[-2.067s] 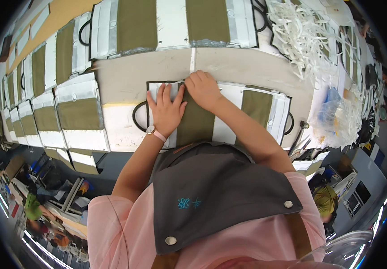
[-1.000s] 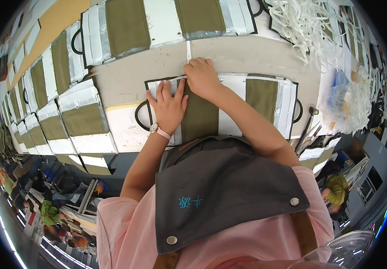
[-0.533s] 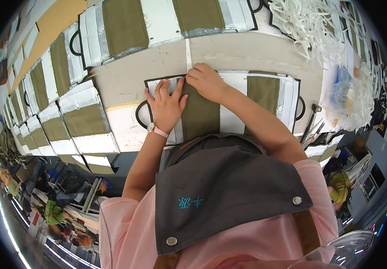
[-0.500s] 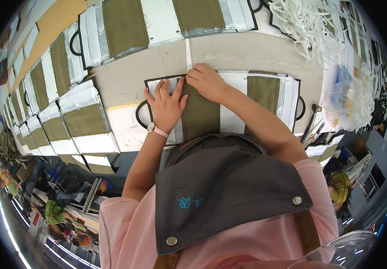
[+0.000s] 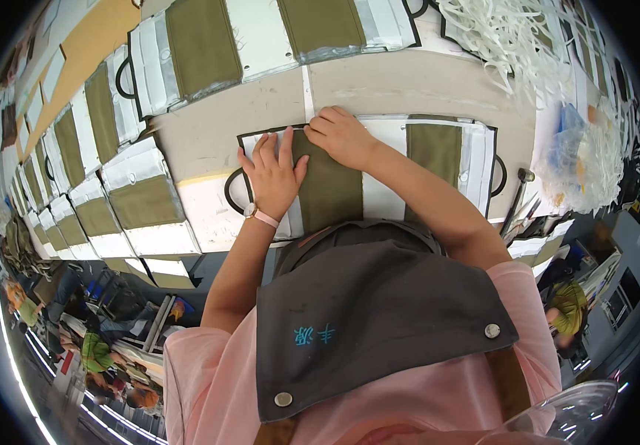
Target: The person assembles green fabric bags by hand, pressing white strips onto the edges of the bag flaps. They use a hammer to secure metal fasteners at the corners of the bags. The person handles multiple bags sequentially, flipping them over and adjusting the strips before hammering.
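Observation:
An olive-and-white fabric panel (image 5: 331,189) with black edging lies flat on the table in front of me. Black loop handles (image 5: 229,191) stick out from its two short sides. My left hand (image 5: 275,178), with a pink-strapped watch at the wrist, rests on the panel's left part, fingers stretched and spread. At the far edge, right beside the left fingertips, my right hand (image 5: 342,139) is closed in a pinch. Its own fingers hide what lies between them. A thin white strip (image 5: 438,119) runs along the far edge, right of that hand.
More striped panels (image 5: 205,44) lie across the far side, and others overlap in rows (image 5: 138,196) at the left. A tangled heap of white strips (image 5: 501,37) sits far right, above clear plastic bags (image 5: 583,163). A hammer (image 5: 520,193) lies near the right edge.
My left fingers have drawn slightly closer together. The right hand has barely shifted, still pinched at the far edge.

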The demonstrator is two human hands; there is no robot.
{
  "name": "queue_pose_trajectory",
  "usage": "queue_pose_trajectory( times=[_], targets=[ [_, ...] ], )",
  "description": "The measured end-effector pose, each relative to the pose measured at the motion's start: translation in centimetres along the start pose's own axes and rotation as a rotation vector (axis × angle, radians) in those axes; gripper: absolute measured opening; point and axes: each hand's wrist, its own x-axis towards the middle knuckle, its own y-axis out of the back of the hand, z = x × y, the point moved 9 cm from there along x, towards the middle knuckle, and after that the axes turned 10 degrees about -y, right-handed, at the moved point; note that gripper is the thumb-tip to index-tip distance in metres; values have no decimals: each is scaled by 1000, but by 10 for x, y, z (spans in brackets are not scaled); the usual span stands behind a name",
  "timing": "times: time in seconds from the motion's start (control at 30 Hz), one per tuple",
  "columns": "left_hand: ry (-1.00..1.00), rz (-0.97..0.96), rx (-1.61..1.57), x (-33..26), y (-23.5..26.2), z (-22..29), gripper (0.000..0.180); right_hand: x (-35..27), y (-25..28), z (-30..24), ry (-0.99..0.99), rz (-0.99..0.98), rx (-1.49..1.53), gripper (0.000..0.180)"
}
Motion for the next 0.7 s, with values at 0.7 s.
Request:
queue_pose_trajectory(
  times=[0.7],
  targets=[
    [-150,-108,0,9,-7,28,54,-16,23,41,-406,68,35,19]
  ],
)
